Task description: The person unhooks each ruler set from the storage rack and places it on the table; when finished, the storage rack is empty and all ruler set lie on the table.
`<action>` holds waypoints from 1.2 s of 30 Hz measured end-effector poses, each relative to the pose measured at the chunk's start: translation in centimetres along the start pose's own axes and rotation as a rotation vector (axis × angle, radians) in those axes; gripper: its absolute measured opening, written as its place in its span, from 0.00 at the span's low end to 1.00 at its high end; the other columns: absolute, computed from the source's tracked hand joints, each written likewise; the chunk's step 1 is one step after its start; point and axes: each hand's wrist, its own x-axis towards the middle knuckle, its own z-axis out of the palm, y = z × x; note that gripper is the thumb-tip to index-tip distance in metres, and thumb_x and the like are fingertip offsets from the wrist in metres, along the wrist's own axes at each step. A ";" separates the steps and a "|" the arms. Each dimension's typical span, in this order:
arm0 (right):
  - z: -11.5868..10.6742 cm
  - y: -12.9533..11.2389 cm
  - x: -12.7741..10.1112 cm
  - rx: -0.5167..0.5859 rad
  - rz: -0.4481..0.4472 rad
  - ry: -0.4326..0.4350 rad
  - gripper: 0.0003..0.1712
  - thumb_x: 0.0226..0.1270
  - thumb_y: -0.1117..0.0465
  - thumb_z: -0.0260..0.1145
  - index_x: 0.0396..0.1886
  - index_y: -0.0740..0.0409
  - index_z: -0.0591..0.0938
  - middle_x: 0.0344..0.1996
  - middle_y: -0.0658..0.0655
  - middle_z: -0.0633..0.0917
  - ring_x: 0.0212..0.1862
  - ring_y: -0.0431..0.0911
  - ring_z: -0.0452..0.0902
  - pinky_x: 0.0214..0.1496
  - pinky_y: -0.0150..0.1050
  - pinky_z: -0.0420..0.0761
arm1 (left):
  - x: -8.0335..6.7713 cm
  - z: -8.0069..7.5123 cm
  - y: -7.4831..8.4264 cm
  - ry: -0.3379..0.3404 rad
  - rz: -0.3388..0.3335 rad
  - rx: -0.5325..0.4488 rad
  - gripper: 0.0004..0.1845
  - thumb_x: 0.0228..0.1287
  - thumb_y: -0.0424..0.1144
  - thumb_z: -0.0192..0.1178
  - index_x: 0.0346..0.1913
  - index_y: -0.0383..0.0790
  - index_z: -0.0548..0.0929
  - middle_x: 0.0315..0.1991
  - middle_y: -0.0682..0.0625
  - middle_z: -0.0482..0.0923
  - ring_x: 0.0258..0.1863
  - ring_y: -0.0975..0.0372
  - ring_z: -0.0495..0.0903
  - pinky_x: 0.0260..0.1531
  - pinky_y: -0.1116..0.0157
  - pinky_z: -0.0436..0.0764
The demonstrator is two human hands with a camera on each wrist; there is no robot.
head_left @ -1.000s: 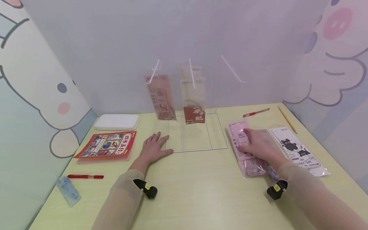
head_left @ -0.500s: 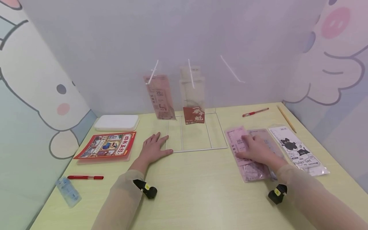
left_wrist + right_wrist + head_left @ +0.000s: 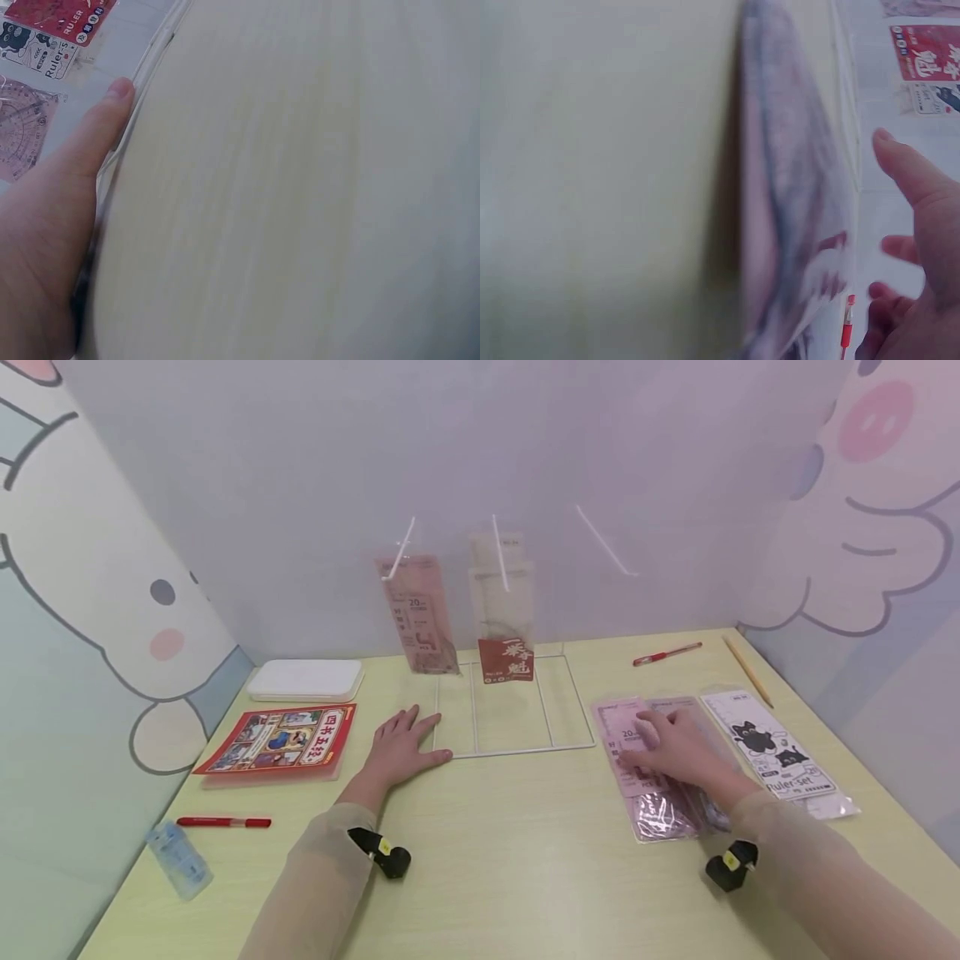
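Observation:
My left hand (image 3: pixel 397 747) lies with fingers spread on the table at the left side of a display rack's white wire base (image 3: pixel 517 750). Its thumb (image 3: pixel 112 105) runs along the wire in the left wrist view. Over a pink plastic-wrapped package (image 3: pixel 660 814) is my right hand (image 3: pixel 678 752), with thumb and fingers apart in the right wrist view. The package lies on the table, overlapping a greyish-pink package (image 3: pixel 712 727). From the rack's left hook hangs another pink package (image 3: pixel 422 618); a ruler-set package (image 3: pixel 506 622) hangs from the middle hook. The right hook (image 3: pixel 607 542) is bare.
On the right lie a cat-print ruler set (image 3: pixel 772 743), a red pen (image 3: pixel 667 654) and a yellow pencil (image 3: pixel 748 671). To the left are a white case (image 3: pixel 305 679), a red book (image 3: pixel 281 739), a red pen (image 3: pixel 223 822) and a blue packet (image 3: pixel 180 860).
The pink package has gone down flat onto the table beside the other packages, and my right hand has loosened from it. My left hand has stayed put.

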 end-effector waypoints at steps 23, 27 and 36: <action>-2.3 -11.9 8.0 0.467 -0.463 0.208 0.36 0.59 0.56 0.70 0.66 0.53 0.69 0.69 0.55 0.62 0.67 0.53 0.58 0.60 0.51 0.67 | 0.1 0.6 -0.7 0.016 0.006 -0.009 0.46 0.51 0.76 0.49 0.70 0.54 0.63 0.72 0.39 0.50 0.69 0.42 0.47 0.62 0.40 0.48; -3.1 -13.7 8.9 0.479 -0.484 0.229 0.35 0.58 0.57 0.70 0.66 0.53 0.70 0.69 0.56 0.61 0.67 0.53 0.57 0.60 0.50 0.68 | 0.1 0.6 -0.8 0.011 0.001 -0.008 0.46 0.51 0.76 0.49 0.70 0.54 0.63 0.72 0.39 0.50 0.69 0.42 0.46 0.63 0.40 0.48; -3.2 -15.3 8.9 0.605 -0.393 0.210 0.37 0.58 0.50 0.70 0.66 0.50 0.69 0.61 0.57 0.68 0.59 0.52 0.67 0.58 0.49 0.69 | 0.2 0.6 -0.7 0.002 -0.002 -0.005 0.47 0.50 0.77 0.47 0.71 0.55 0.62 0.72 0.40 0.49 0.70 0.43 0.46 0.63 0.41 0.47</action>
